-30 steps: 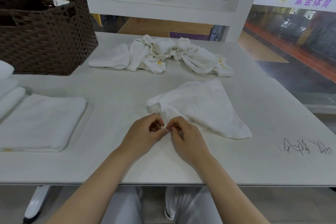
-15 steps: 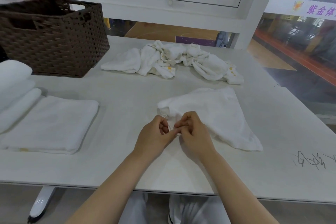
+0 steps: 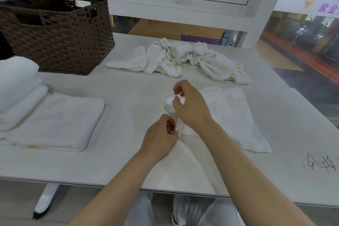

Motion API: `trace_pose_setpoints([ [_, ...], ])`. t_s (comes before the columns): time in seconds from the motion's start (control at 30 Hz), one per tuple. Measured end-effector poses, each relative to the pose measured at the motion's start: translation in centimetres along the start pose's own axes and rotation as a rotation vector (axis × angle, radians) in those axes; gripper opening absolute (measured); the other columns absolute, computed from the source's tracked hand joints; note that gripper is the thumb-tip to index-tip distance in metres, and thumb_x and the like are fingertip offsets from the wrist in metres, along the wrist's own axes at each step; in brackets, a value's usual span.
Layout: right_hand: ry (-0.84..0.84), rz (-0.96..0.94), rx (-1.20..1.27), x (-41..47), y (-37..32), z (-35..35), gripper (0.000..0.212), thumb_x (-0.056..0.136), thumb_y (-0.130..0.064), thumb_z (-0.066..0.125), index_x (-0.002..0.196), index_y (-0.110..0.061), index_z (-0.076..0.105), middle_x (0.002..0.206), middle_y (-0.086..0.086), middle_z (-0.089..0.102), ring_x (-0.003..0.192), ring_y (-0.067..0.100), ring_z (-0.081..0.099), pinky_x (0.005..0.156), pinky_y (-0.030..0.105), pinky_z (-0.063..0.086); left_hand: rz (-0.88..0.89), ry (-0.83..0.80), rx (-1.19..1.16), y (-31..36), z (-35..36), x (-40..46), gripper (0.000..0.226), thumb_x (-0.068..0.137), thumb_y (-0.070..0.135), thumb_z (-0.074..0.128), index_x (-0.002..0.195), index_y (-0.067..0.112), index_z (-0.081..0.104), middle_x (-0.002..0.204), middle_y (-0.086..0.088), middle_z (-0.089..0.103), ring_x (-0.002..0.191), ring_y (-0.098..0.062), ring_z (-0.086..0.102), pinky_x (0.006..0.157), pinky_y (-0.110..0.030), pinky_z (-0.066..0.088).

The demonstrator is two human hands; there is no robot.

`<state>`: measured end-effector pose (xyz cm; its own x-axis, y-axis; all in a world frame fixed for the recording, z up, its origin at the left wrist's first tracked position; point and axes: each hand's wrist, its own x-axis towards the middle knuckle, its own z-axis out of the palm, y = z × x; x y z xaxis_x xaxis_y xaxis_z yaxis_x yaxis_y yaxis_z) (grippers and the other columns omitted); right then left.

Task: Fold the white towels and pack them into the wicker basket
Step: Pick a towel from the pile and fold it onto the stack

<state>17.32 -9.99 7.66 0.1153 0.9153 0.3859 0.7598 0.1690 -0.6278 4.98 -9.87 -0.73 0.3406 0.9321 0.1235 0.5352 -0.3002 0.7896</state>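
Towel in hand (image 3: pixel 227 115): lies crumpled on the worktop (image 3: pixel 128 86) in front of you, so its edge must be found before folding.
Left hand (image 3: pixel 161 135): your grip pinches the near corner, anchoring it.
Right hand (image 3: pixel 190 104): your grip pinches the same edge farther out, likely to stretch it straight.
Folded towel (image 3: pixel 55 121): set flat at your left, near the basket (image 3: pixel 60 35), ready for packing.
Unfolded heap (image 3: pixel 179 58): waits behind, within reach.
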Motion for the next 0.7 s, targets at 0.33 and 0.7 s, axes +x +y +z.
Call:
trace_pose_setpoints([
  [0.33, -0.664, 0.266, -0.560, 7.1, 0.2, -2.6, 0.051, 0.098, -0.019, 0.049, 0.147, -0.020, 0.037, 0.143, 0.006, 0.045, 0.119, 0.025, 0.049, 0.089, 0.032, 0.043, -0.001, 0.035, -0.123, -0.3, -0.3, 0.0, 0.025, 0.082, 0.022, 0.073, 0.082, 0.032, 0.050, 0.077, 0.013, 0.058, 0.068, -0.002, 0.053, 0.060, -0.012, 0.038],
  [0.7, -0.483, 0.617, -0.623, -3.0, 6.4, -12.3, 0.042, 0.089, -0.039, 0.064, 0.121, -0.014, 0.053, 0.119, 0.000, 0.055, 0.104, 0.026, 0.054, 0.088, 0.035, 0.044, 0.249, -0.091, 0.098, 0.9, 0.2, -2.2, 0.023, 0.093, 0.016, 0.054, 0.081, 0.030, 0.041, 0.078, 0.010, 0.049, 0.063, -0.007, 0.042, 0.056, -0.021, 0.036],
])
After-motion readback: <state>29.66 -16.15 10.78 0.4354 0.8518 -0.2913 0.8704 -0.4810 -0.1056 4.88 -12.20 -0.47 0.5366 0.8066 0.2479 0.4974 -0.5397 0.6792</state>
